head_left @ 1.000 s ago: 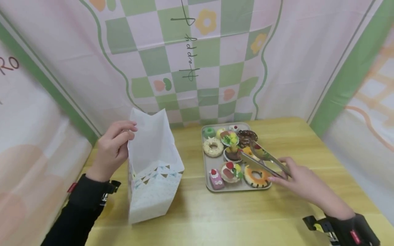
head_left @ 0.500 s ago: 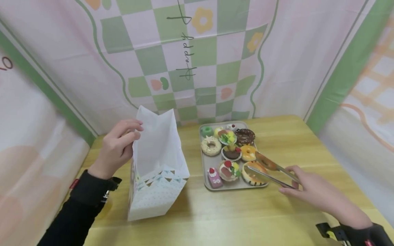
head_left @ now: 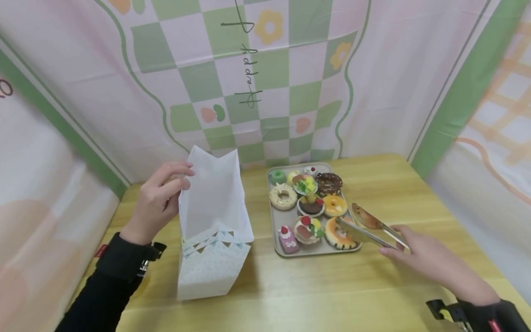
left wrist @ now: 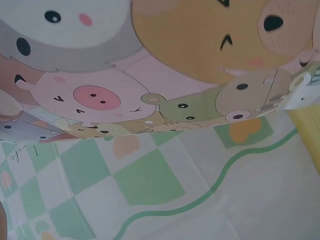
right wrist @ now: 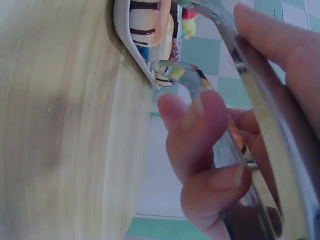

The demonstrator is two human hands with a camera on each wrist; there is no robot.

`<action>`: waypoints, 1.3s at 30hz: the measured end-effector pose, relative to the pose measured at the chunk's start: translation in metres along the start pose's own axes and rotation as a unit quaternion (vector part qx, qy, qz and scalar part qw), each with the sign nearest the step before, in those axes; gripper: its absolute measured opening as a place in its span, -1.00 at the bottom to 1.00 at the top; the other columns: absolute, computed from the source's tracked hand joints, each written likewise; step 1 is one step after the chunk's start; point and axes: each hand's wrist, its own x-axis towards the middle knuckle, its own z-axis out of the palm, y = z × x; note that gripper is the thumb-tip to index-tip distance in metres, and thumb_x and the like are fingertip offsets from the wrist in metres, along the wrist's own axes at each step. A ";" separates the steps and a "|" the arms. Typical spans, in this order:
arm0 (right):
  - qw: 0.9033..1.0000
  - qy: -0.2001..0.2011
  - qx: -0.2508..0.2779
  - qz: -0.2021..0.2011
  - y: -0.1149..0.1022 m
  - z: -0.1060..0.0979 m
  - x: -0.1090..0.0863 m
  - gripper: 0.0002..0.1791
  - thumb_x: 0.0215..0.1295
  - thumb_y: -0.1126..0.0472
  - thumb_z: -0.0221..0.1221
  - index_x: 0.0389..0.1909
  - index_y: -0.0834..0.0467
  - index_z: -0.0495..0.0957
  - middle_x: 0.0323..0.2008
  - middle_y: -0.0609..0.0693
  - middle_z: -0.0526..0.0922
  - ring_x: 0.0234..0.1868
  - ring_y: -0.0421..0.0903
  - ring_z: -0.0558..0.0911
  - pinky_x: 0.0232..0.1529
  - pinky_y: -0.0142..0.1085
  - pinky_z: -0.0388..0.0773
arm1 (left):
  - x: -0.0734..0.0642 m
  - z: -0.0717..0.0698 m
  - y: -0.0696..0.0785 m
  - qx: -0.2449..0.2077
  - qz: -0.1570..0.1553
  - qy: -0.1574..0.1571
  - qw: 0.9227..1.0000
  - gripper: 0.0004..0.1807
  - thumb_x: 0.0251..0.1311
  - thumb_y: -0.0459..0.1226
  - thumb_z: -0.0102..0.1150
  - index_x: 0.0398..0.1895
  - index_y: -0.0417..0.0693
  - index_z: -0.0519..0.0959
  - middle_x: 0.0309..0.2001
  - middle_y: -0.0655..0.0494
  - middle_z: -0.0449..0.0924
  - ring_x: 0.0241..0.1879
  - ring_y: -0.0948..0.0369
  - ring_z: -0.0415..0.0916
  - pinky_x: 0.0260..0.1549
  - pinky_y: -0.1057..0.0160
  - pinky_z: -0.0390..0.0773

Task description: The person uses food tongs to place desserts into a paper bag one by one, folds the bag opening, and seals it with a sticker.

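Note:
My left hand [head_left: 159, 198] pinches the left rim of a white paper bag [head_left: 215, 267] that stands upright with its mouth spread. In the left wrist view the side of the paper bag [left wrist: 180, 55] shows printed cartoon animals. My right hand [head_left: 435, 263] holds metal tongs [head_left: 387, 233], their arms apart. One tip hangs over the striped orange-topped doughnut [head_left: 333, 236] at the tray's near right corner; the other is past the tray's right edge. Nothing is gripped between the tips. The right wrist view shows the fingers [right wrist: 195, 130] curled around the tongs.
A metal tray [head_left: 275, 219] holds several toy-like pastries: a chocolate doughnut [head_left: 328, 183], a cream doughnut [head_left: 283, 197], an orange doughnut [head_left: 334, 206], fruit tarts and a pink cake [head_left: 288, 240]. The wooden table [head_left: 307, 295] ends at a patterned cloth [head_left: 274, 69] behind.
The tongs have moved right and toward me from the middle of the tray to its near right corner. The paper bag's rim has shifted slightly right with my left hand.

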 end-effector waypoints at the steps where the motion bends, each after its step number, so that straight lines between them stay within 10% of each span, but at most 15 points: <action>1: 1.000 -0.004 -0.002 0.000 0.001 -0.001 0.002 -0.15 0.48 -0.17 0.23 0.40 0.47 0.30 -0.27 0.02 0.69 -0.40 -0.15 0.56 -0.50 -0.27 0.50 | 0.000 0.000 0.000 0.002 -0.004 -0.001 1.000 -0.67 0.27 -0.67 -0.22 -0.45 -0.26 0.51 -0.13 -0.25 0.66 0.04 -0.15 0.61 0.32 0.58 0.44; 39: 1.000 0.014 -0.006 -0.026 0.002 0.008 0.013 -0.34 0.42 -0.08 0.32 0.31 0.29 0.43 -0.46 -0.08 0.59 -0.49 -0.16 0.48 -0.51 -0.28 0.41 | -0.005 0.007 0.006 0.015 -0.035 0.034 0.999 -0.56 0.68 -0.31 -0.19 -0.42 -0.27 0.53 -0.08 -0.27 0.70 0.13 -0.09 0.66 0.31 0.59 0.47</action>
